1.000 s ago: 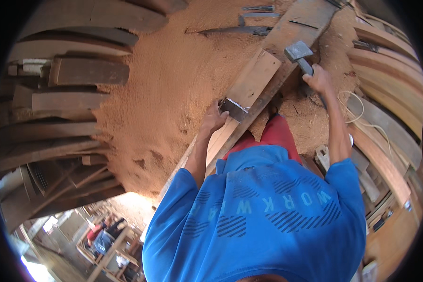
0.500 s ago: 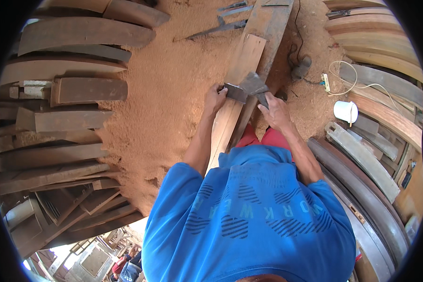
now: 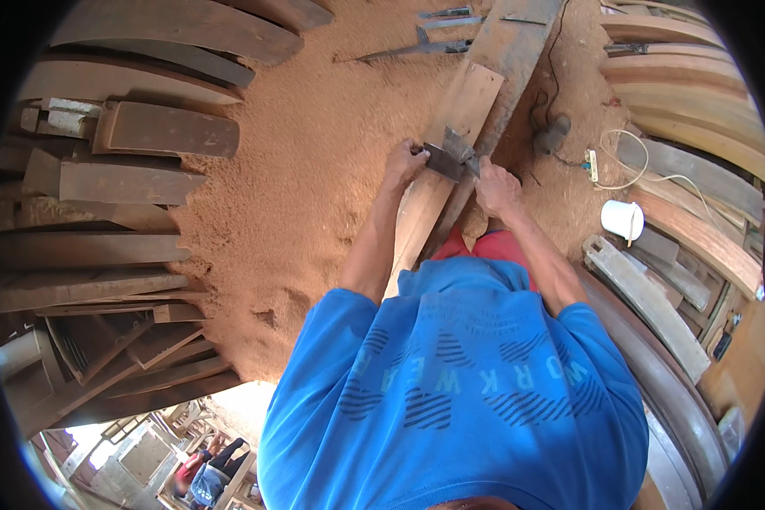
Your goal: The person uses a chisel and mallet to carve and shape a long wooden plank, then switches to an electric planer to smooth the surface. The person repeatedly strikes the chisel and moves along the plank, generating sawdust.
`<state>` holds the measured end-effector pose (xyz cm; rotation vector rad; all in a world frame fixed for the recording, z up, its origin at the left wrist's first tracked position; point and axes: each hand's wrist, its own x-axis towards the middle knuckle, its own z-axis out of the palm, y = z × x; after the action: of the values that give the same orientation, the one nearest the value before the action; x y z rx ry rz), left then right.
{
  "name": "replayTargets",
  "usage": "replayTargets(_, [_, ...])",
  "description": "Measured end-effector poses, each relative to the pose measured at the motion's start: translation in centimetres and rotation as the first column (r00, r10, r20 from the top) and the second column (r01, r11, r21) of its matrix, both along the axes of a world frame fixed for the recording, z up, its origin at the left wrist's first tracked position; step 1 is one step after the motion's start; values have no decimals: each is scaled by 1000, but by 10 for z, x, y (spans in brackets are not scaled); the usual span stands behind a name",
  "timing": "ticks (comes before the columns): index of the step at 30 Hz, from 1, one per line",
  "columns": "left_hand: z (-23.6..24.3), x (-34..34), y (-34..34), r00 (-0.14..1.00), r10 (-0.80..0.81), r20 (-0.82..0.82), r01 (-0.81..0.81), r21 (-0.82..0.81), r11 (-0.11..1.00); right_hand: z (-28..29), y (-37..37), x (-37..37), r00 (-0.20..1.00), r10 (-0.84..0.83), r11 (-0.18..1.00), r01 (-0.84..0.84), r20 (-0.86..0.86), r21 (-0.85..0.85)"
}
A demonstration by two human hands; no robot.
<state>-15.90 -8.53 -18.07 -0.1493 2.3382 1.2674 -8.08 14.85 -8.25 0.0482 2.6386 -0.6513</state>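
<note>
Planks under the hands number two: a pale wooden plank (image 3: 450, 144) lying lengthwise on a longer, darker grey plank (image 3: 506, 59), both running away from the person over the sawdust floor (image 3: 314, 170). One dark metal tool (image 3: 450, 157), flat and angular, sits across the pale plank about halfway along it. Both hands are on that tool. The left hand (image 3: 404, 161) is curled closed around the tool's left end, at the plank's left edge. The right hand (image 3: 497, 189) is closed as well, gripping the tool's right end where the pale plank meets the darker one; its fingers are folded under and cannot be counted apart.

Beyond the far end of the pale plank lie a few long metal pieces (image 3: 416, 51) on the sawdust, perhaps three, though they overlap. To the right there is one white bucket (image 3: 623, 221), one white power strip (image 3: 592, 165) with a pale cable looping off it, and one dark lump of a power tool (image 3: 552, 134) beside the darker plank. Curved, weathered boards are stacked along the left (image 3: 144, 127) and the right (image 3: 697, 170), too many and too overlapped to count. The person wears a blue shirt (image 3: 459, 382).
</note>
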Motion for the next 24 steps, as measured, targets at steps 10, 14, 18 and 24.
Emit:
replayTargets(10, [29, -1, 15, 996, 5, 93, -5, -5, 1000, -8, 2, 12, 999, -30, 1000, 30, 25, -4])
replayTargets(14, [3, -2, 3, 998, 46, 35, -44, -40, 998, 17, -9, 7, 994, -51, 989, 37, -95, -146])
replayTargets(18, [14, -6, 7, 991, 38, 129, -44, 43, 998, 5, -18, 6, 986, -105, 984, 85, -127, -155])
replayTargets(24, [4, -5, 10, 994, 101, 38, -102, 19, 995, 16, -14, -12, 995, -47, 993, 38, -84, -111])
